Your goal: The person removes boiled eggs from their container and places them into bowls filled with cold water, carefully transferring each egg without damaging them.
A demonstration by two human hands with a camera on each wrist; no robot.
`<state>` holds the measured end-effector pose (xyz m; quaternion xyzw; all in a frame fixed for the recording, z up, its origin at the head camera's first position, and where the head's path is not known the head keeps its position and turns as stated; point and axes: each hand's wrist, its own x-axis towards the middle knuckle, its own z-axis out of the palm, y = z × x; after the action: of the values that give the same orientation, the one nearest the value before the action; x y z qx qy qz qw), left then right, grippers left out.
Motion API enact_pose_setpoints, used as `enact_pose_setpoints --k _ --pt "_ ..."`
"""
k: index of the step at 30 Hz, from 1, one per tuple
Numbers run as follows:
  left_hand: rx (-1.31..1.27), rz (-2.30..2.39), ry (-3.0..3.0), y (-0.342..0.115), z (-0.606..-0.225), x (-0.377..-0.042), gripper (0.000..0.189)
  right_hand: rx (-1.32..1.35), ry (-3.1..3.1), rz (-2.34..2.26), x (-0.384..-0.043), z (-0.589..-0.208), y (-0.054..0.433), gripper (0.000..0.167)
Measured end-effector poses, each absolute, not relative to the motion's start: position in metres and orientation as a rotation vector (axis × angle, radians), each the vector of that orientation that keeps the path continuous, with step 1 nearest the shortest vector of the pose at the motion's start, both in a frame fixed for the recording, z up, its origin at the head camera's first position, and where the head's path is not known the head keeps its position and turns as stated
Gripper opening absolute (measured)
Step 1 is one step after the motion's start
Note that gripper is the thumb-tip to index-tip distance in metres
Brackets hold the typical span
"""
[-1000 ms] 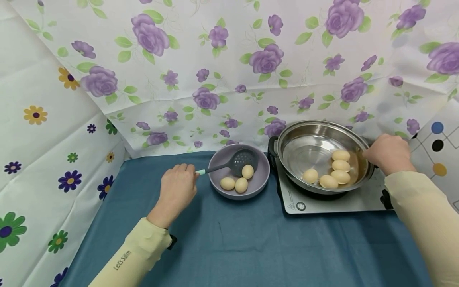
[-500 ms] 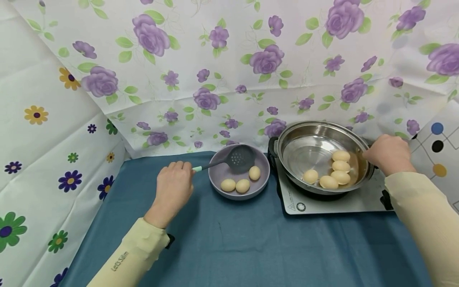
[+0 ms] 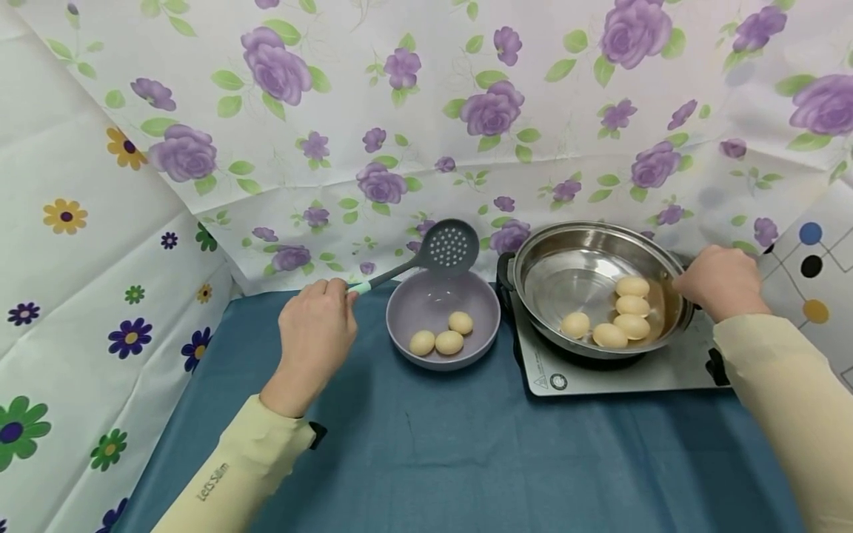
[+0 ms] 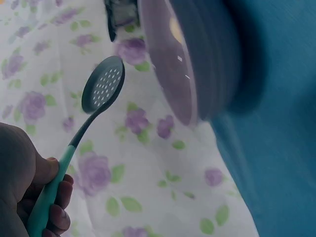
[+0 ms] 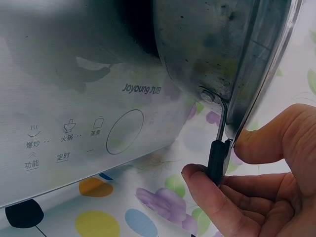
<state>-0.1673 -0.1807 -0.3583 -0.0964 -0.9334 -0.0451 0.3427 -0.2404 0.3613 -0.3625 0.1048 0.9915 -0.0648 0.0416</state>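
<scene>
My left hand grips the mint-green handle of a grey slotted skimmer; in the left wrist view the fingers curl round the handle. The skimmer's head, with nothing on it, is above the back rim of a purple bowl. Inside the bowl are 3 eggs. At the right, my right hand holds the side handle of a stainless steel pot, its thumb by the rim. Several eggs sit in the pot's right and front part, in what looks like shallow liquid.
The pot stands on a silver induction cooker with a touch panel. A blue cloth covers the table. Flower-printed sheets rise behind and at the left, and a dotted sheet at the right.
The skimmer has risen out of the bowl to above its back rim. The egg at the right first rolled right, then back left. My right hand keeps hold of the pot handle.
</scene>
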Motion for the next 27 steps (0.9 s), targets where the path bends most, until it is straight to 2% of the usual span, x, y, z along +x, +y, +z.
enact_pose_setpoints --k 13,27 --pt "-0.393 -0.16 -2.41 -0.115 -0.348 -0.175 0.018 0.333 3.012 -0.212 -0.239 -0.361 0.361 0.042" --pt "-0.495 -0.034 -2.424 -0.071 -0.36 -0.193 0.025 0.348 3.044 -0.19 -0.241 -0.364 0.36 0.041"
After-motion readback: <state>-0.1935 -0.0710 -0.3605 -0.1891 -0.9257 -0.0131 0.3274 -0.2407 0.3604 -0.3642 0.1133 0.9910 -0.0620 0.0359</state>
